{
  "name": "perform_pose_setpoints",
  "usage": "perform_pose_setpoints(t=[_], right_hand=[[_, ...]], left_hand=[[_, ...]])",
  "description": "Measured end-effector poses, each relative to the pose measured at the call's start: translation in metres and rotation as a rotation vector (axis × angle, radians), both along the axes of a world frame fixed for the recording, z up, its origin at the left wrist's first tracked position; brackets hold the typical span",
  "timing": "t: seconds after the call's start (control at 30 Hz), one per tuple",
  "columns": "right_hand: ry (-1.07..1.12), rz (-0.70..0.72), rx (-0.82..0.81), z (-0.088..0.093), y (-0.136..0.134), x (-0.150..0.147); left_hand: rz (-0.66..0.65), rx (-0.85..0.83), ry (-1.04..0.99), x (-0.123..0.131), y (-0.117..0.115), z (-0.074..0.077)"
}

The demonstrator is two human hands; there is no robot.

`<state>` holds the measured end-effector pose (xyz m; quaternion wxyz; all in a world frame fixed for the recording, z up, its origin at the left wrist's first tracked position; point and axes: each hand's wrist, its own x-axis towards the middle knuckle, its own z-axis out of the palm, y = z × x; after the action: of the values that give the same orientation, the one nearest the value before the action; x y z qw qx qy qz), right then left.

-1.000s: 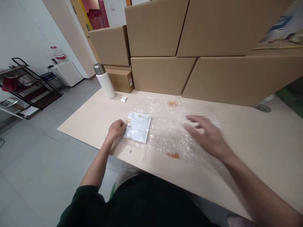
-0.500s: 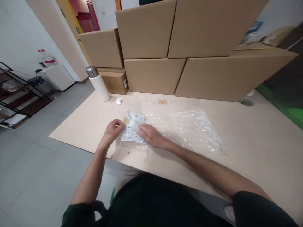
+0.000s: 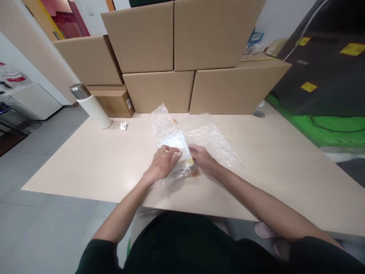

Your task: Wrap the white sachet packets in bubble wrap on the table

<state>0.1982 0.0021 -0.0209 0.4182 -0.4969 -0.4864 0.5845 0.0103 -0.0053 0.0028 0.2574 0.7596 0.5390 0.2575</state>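
Observation:
A white flat packet [image 3: 179,144] lies on a sheet of clear bubble wrap [image 3: 212,139] in the middle of a pale table [image 3: 85,163]. My left hand [image 3: 162,164] presses on the packet's near left side, fingers curled over it and the wrap. On the packet's right edge rests my right hand [image 3: 203,160], its fingers closed on the packet and wrap. Part of the wrap stands folded up behind the packet. A strip of orange tape [image 3: 194,174] shows between my hands.
A white bottle with a steel cap [image 3: 90,105] stands at the back left, a crumpled white scrap [image 3: 123,126] beside it. Stacked cardboard boxes [image 3: 176,61] wall the table's far edge. A green and dark floor mat [image 3: 322,125] lies to the right.
My right hand came from the wrap's right side to the packet. Both hands slid packet and wrap toward the table's middle, and the wrap's far edge folded up. The view swung right.

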Motion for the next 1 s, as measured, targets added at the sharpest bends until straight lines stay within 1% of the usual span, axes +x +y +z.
perform_pose_setpoints(t=[0.07, 0.1, 0.13, 0.17, 0.23, 0.27, 0.3, 0.33, 0.37, 0.4, 0.43, 0.5, 0.53, 0.6, 0.67, 0.7, 0.77, 0.83, 0.9, 0.93, 1.0], right_hand=[[-0.228, -0.100, 0.237, -0.002, 0.001, 0.012], [-0.337, -0.126, 0.374, -0.003, 0.002, 0.015], [-0.431, -0.117, 0.496, -0.004, 0.002, 0.016], [-0.503, -0.063, 0.590, -0.005, 0.003, 0.014], [-0.602, 0.123, 0.681, -0.008, 0.002, 0.007], [-0.647, 0.205, 0.692, -0.009, 0.002, 0.002], [-0.689, 0.261, 0.694, -0.010, 0.001, -0.003], [-0.730, 0.290, 0.696, -0.010, 0.001, -0.008], [-0.766, 0.294, 0.697, -0.010, 0.000, -0.012], [-0.792, 0.285, 0.696, -0.010, 0.000, -0.014], [-0.805, 0.278, 0.690, -0.009, 0.000, -0.016], [-0.789, 0.283, 0.662, -0.005, 0.000, -0.016], [-0.756, 0.287, 0.637, -0.002, 0.001, -0.015], [-0.644, 0.279, 0.555, 0.003, 0.002, -0.009], [-0.481, 0.231, 0.418, 0.008, 0.003, 0.002], [-0.389, 0.206, 0.348, 0.010, 0.003, 0.009], [-0.218, 0.166, 0.249, 0.011, 0.003, 0.026], [-0.144, 0.132, 0.244, 0.008, 0.005, 0.048], [-0.226, 0.041, 0.317, 0.001, 0.008, 0.072], [-0.315, -0.022, 0.370, -0.004, 0.010, 0.085], [-0.515, -0.143, 0.476, -0.013, 0.013, 0.109]], left_hand=[[-0.053, -0.001, 0.169, 0.008, 0.003, -0.008], [-0.087, 0.000, 0.238, 0.010, 0.004, -0.010], [-0.087, 0.010, 0.271, 0.012, 0.005, -0.013], [-0.093, 0.016, 0.277, 0.012, 0.005, -0.014], [-0.070, 0.042, 0.229, 0.008, 0.003, -0.018], [-0.016, 0.069, 0.186, 0.003, 0.002, -0.020], [0.071, 0.093, 0.130, -0.003, 0.001, -0.022], [0.181, 0.094, 0.056, -0.009, -0.001, -0.024], [0.290, 0.054, -0.041, -0.017, -0.002, -0.025], [0.371, -0.028, -0.161, -0.024, -0.004, -0.026], [0.408, -0.139, -0.299, -0.030, -0.006, -0.026], [0.408, -0.322, -0.568, -0.037, -0.011, -0.022], [0.394, -0.350, -0.670, -0.037, -0.013, -0.019], [0.359, -0.290, -0.801, -0.029, -0.017, -0.010], [0.280, -0.194, -0.840, -0.012, -0.018, -0.002], [0.210, -0.156, -0.821, -0.002, -0.018, 0.001], [0.042, -0.086, -0.704, 0.021, -0.014, 0.004], [-0.123, -0.003, -0.532, 0.043, -0.008, 0.001], [-0.244, 0.086, -0.353, 0.065, 0.000, -0.005], [-0.283, 0.113, -0.260, 0.075, 0.004, -0.008], [-0.321, 0.116, -0.061, 0.094, 0.010, -0.015]])
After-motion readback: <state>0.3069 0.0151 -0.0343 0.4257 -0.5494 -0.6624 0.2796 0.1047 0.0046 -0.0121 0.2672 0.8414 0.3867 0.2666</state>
